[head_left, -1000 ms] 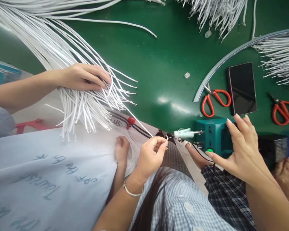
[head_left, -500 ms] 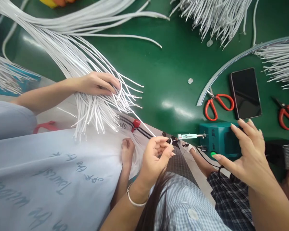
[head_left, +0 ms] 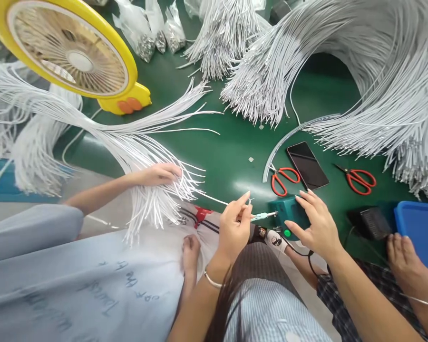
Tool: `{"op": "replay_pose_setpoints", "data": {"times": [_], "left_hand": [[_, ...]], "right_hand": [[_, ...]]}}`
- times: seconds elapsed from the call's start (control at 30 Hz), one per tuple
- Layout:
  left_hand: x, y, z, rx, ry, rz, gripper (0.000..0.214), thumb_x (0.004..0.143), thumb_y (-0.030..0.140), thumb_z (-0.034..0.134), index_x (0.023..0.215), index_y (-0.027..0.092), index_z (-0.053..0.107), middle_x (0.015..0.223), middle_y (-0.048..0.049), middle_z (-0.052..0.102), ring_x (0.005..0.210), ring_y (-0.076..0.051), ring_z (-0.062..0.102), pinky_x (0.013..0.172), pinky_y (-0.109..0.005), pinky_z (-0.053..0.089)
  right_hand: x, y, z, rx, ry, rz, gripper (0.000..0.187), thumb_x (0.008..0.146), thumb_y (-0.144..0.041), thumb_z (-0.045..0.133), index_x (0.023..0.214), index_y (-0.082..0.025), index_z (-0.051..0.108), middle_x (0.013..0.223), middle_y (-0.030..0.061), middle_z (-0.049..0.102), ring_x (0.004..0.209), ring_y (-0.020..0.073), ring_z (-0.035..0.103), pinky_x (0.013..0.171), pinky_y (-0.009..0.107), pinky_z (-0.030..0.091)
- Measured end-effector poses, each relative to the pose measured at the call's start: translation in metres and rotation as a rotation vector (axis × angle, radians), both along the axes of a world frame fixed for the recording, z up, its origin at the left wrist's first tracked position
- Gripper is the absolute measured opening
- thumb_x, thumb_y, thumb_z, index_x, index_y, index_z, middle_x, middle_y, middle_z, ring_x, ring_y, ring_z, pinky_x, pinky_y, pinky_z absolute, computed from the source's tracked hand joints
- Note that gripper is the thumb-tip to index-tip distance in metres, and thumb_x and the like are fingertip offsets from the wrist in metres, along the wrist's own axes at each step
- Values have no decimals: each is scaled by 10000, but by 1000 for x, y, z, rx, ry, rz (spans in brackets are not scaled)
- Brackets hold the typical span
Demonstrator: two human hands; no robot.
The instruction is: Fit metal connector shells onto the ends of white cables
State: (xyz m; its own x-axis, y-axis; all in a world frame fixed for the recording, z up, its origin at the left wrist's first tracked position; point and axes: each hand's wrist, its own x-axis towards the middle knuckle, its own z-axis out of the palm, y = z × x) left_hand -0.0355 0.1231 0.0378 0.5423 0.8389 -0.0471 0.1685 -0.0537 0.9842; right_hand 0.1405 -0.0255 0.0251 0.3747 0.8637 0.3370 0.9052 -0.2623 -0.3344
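Observation:
My left hand (head_left: 235, 228), a band on its wrist, pinches the end of a white wire (head_left: 214, 198). Thin split strands show at the wire's tip, just above the fingers. The rest of that wire runs left into a loose bundle of white wires (head_left: 153, 204). A teal box-shaped device (head_left: 282, 211) with a green button (head_left: 287, 233) stands at the table edge to the right. From its side a pale green tool-like piece (head_left: 260, 216) points toward my left hand, which partly covers it. My right hand (head_left: 316, 223) lies over the device's right side, fingers spread, holding nothing.
A co-worker's hand (head_left: 159, 175) rests on the bundle at left. Red-handled scissors (head_left: 284, 180), a phone (head_left: 307, 165), red-handled snips (head_left: 358, 179) and a clear tube (head_left: 280, 142) lie behind the device. A yellow fan (head_left: 128, 57), thick wire coils (head_left: 378, 57) and a blue tray (head_left: 419, 232) surround them.
The view has shifted, bringing in the fan, wire coils and blue tray. My left hand has lifted the wire tip upward beside the pale green piece. My right hand has come closer over the device.

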Motion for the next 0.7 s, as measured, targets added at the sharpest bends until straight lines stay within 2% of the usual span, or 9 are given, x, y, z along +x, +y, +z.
{"op": "replay_pose_setpoints", "data": {"times": [0.13,0.23,0.3,0.37,0.4,0.47,0.53,0.57,0.7], "left_hand": [[-3,-1,2,-100,26,23,276,922,256,563,1160,146,651,841,-42,613,683,-106,666,653,-208,561],[-4,-3,4,-145,30,37,275,908,269,577,1137,128,635,819,-42,623,681,-119,670,649,-225,567],[-5,-4,6,-133,25,38,261,905,266,581,1121,130,634,815,-39,628,684,-118,670,657,-226,566],[-8,-6,8,-100,29,31,243,910,256,578,1116,140,635,822,-36,633,697,-113,669,667,-220,560],[-10,-7,10,-75,33,24,233,913,248,578,1115,146,636,829,-35,635,704,-109,667,673,-215,557],[-16,-9,13,-18,50,1,217,918,226,576,1115,158,637,842,-32,641,715,-99,661,682,-204,550],[-22,-11,15,34,67,-20,212,920,198,577,1122,169,634,861,-28,649,730,-88,656,693,-190,546],[-26,-12,16,62,77,-26,211,918,185,580,1122,174,631,867,-24,653,737,-83,653,695,-182,542],[-35,-17,15,127,120,-28,186,916,155,577,1090,185,634,901,-19,659,783,-82,640,695,-172,531]], "right_hand": [[1,-1,-6,16,1,-8,568,897,-553,533,1227,-91,547,1283,178,572,1247,374,508,960,522,480],[0,0,-3,21,21,-22,566,895,-565,532,1217,-99,556,1292,178,569,1249,379,507,968,547,460],[-3,3,6,46,40,-59,472,908,-519,541,1172,-130,582,1256,153,600,1229,363,528,1006,585,406],[-11,12,20,104,106,-62,302,919,-404,565,1097,-164,616,1149,107,655,1139,298,590,1004,534,414],[-16,18,27,134,189,-24,225,915,-342,576,1052,-173,631,1067,85,677,1045,245,625,948,453,462],[-30,35,39,96,513,40,184,906,-313,576,997,-169,646,959,68,678,872,172,638,791,326,502],[-46,54,45,-46,915,59,244,889,-371,578,975,-152,639,897,69,661,739,144,610,674,287,495],[-54,63,45,-93,1028,74,282,895,-410,557,958,-145,629,861,68,657,697,137,601,623,272,487],[-75,83,37,-133,1203,120,399,907,-521,473,785,-146,534,677,29,586,575,106,531,508,220,428]]}}
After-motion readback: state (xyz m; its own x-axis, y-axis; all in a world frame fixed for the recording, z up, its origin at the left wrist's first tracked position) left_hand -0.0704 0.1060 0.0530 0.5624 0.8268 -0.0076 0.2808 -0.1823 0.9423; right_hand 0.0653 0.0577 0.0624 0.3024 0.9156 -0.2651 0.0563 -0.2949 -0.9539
